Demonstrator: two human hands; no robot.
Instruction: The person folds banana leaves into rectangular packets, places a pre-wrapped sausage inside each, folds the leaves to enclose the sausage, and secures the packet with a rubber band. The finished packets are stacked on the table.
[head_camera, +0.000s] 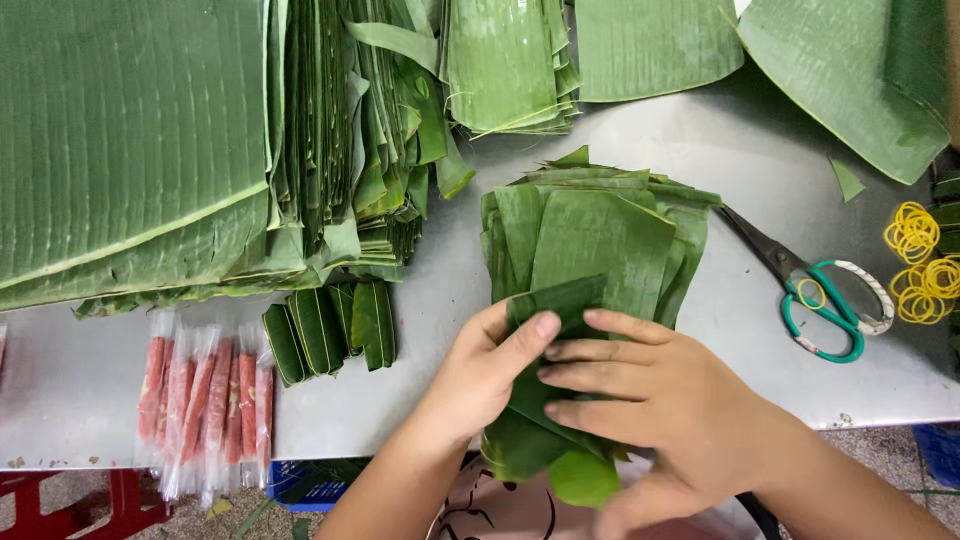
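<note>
Both hands work on a leaf strip (545, 395) at the near edge of the steel tabletop (440, 300), folding it around something that stays hidden inside. The left hand (480, 375) cups the bundle from the left, its thumb pressed on top of the fold. The right hand (665, 400) lies flat across it, fingers (590, 352) spread and pressing the leaf down; both hands hold the strip, neither is free. The bundle partly overhangs the tabletop edge, its lower end curling toward the person's lap.

Just behind the hands lies a stack of cut leaves (600, 235), touching the strip being folded. To the left sit three finished wraps (330, 328), and further left a row of pink sticks in clear sleeves (205, 400). Large uncut leaves (130, 140) are piled along the back. Scissors (815, 295) and yellow bands (925, 260) lie to the right, well apart from the hands.

The step in hand looks like the wrap itself: the leaf is turned over but not closed. Closing it would seem to call for keeping the fold pinned with one hand while the other tucks the loose end, since a slack grip may let the leaf spring open.
</note>
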